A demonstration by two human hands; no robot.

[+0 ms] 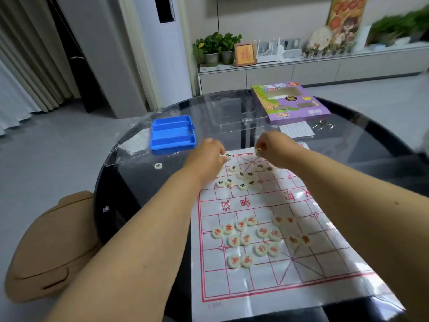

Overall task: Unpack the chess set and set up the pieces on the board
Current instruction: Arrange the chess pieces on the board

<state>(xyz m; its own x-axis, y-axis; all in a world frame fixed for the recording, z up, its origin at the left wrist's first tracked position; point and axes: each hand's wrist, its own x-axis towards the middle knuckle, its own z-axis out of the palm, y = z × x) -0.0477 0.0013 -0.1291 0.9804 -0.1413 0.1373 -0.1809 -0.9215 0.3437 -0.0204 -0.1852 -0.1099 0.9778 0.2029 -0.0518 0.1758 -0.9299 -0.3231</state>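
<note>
Reaching to the board's (pixel 267 240) far edge, the left hand (pixel 206 156) pinches a dark piece (pixel 227 155) and the right hand (pixel 276 147) another (pixel 258 149), likely seating back-rank men there.

Red-gridded white board (pixel 325 263), blue box (pixel 173 135)

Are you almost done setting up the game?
Not yet. Unpacking looks done: empty blue plastic tray, white paper board spread. The left hand and right hand each place a dark-lettered disc. Red-lettered discs lie jumbled; one stray disc sits off-board.
</note>
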